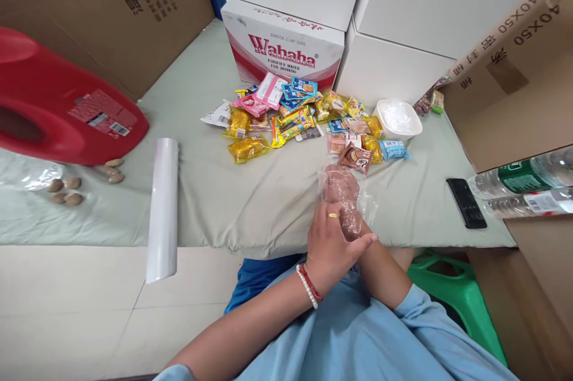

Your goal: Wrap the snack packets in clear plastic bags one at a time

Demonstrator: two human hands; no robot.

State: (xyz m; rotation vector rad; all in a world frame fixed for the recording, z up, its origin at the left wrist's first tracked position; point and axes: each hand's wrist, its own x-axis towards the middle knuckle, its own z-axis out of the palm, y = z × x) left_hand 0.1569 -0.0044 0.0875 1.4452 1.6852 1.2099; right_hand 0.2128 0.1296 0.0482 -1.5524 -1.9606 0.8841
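Note:
My right hand [341, 190] is inside a clear, loose plastic glove [367, 205] at the table's front edge. Crinkled film blurs its fingers, so I cannot tell whether they are spread or curled. Across that wrist lies my left hand [329, 240], bare, with a gold ring, a red cord and a white beaded bracelet. Its fingers are closed on the glove near the cuff, while its thumb points right. Just beyond the gloved hand is a brown snack packet [357, 157], part of a pile of wrapped snacks [293, 124].
A white bowl [398, 119] holding clear plastic stands right of the snacks, behind a phone [465, 203] and plastic bottles [532, 178]. On the left are a white roll [163, 208], a red jug [67, 100] and several brown oval things [71, 184]. Boxes [286, 46] line the back.

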